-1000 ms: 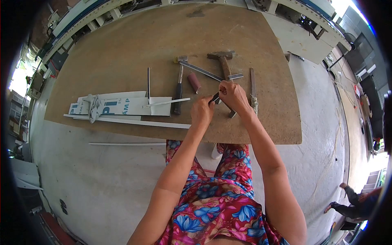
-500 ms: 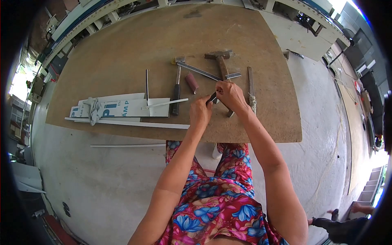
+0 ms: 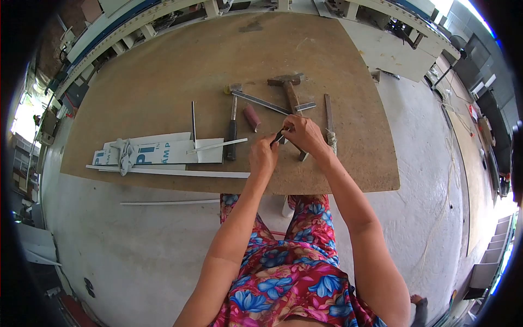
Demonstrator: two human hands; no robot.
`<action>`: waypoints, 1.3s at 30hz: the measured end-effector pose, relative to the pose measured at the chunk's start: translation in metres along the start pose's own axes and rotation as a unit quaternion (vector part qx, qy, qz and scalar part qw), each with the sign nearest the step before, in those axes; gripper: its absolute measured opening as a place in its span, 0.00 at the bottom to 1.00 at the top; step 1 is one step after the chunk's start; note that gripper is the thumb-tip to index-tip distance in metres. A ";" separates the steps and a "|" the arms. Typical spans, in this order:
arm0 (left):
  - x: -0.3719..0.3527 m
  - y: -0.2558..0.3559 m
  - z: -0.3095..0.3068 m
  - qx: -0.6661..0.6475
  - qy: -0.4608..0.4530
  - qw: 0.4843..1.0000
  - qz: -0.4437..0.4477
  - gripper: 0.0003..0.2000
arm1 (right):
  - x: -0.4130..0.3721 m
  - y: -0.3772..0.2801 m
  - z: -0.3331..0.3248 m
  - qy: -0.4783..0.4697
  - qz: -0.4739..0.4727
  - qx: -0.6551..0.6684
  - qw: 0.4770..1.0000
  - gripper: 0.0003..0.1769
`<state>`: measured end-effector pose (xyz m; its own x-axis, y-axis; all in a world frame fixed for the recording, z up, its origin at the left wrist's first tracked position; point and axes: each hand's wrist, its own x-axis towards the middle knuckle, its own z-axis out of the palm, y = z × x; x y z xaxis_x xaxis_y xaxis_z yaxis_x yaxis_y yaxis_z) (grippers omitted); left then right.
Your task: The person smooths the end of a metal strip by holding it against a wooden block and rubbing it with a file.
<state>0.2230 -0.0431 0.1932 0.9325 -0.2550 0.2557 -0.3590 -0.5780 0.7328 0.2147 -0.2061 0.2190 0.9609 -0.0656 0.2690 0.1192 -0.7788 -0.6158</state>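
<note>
Near the front edge of the brown table, my left hand [image 3: 263,155] is closed round a small dark piece [image 3: 279,136], whose kind is too small to make out. My right hand [image 3: 305,132] meets it from the right, fingers pinched at the piece's upper end. Just beyond my right hand lies a hammer [image 3: 292,97] with a wooden handle, partly covered by the hand. A metal strip [image 3: 261,102] slants towards its handle, and a short metal piece [image 3: 305,107] rests across it. Left of my hands are a reddish-brown roll [image 3: 252,117] and a black-handled hammer [image 3: 232,131].
White printed sheets [image 3: 177,151] lie at the table's left with a grey cloth [image 3: 125,155] and long white strips [image 3: 190,173]. A flat bar with a wrapped end [image 3: 329,117] lies to the right. Machinery [image 3: 122,35] stands behind the table [image 3: 348,163].
The view has shifted slightly. Both hands stay close together at the dark piece, its angle a little changed. A person at the lower right has moved mostly out of view.
</note>
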 end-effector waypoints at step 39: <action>0.000 0.000 -0.001 0.018 -0.005 1.000 0.016 0.14 | 0.082 0.087 0.057 0.062 0.263 -0.119 0.955 0.20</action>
<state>0.2232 -0.0426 0.1942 0.9200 -0.2823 0.2717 -0.3902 -0.5975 0.7005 0.3179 -0.2438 0.1454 0.8333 -0.5490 0.0642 -0.4462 -0.7367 -0.5082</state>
